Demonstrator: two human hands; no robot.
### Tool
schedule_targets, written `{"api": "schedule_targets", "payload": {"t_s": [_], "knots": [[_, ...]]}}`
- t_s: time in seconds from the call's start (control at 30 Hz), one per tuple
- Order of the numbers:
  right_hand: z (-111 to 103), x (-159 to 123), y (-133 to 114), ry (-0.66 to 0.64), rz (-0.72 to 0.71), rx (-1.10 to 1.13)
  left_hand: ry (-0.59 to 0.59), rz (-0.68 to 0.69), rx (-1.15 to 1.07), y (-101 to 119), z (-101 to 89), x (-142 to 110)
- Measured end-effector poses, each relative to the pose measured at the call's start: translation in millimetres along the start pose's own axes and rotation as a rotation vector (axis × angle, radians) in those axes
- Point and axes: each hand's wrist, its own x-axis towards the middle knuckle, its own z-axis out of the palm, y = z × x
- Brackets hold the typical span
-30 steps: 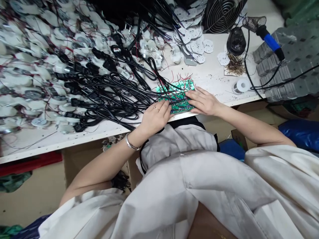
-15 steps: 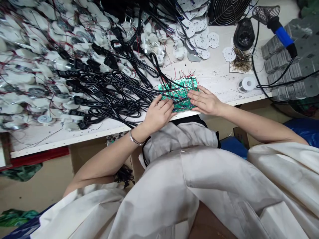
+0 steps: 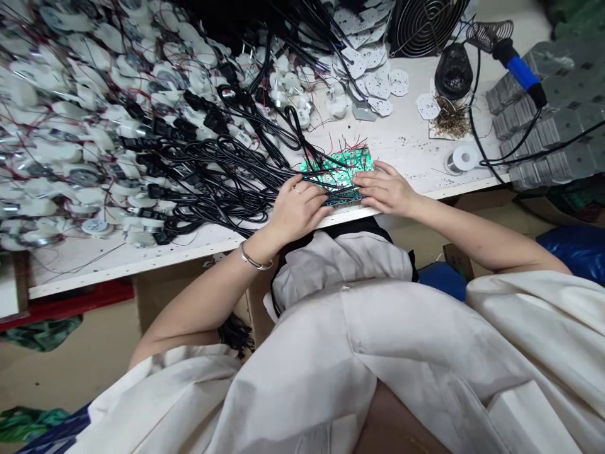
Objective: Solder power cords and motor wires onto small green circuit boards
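Observation:
A green circuit board panel (image 3: 347, 165) lies near the front edge of the white workbench (image 3: 406, 142), with red and black wires soldered to it. My left hand (image 3: 299, 211) rests on the panel's left side, fingers curled onto the wires and board. On the panel's right side lies my right hand (image 3: 386, 189), fingers stretched flat and pressing down. A bundle of black cables (image 3: 222, 176) runs from the panel toward the left.
A heap of white round parts (image 3: 70, 126) with black plugs fills the bench's left. At the back right stand a wire-guard fan (image 3: 423, 25), a blue-handled soldering iron (image 3: 520, 69), a solder spool (image 3: 462, 157) and grey stacked trays (image 3: 553, 120). Cardboard boxes sit below.
My left hand has crept a little forward over the panel's left edge. The right hand stays flat on the board. The camera view shifted slightly.

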Motion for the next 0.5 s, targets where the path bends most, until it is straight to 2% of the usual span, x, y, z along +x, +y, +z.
{"api": "schedule_targets", "payload": {"t_s": [0.13,0.2,0.27,0.37,0.5], "knots": [[2.2,-13.8,4.4,0.110,-0.075,-0.019,0.125,0.106,0.105,-2.9,-3.5,-11.9],[2.2,-25.6,6.9,0.168,-0.078,-0.063,0.208,0.205,0.212,-5.0,-8.1,-20.9],[0.9,-36.0,9.3,0.215,-0.073,-0.120,0.239,0.322,0.303,-6.4,-14.1,-27.4],[-3.3,-41.7,11.3,0.205,-0.122,-0.182,0.199,0.428,0.386,-5.5,-22.3,-28.1],[-15.8,-33.2,11.7,0.097,-0.211,-0.299,0.063,0.483,0.496,0.4,-28.8,-20.1]]}}
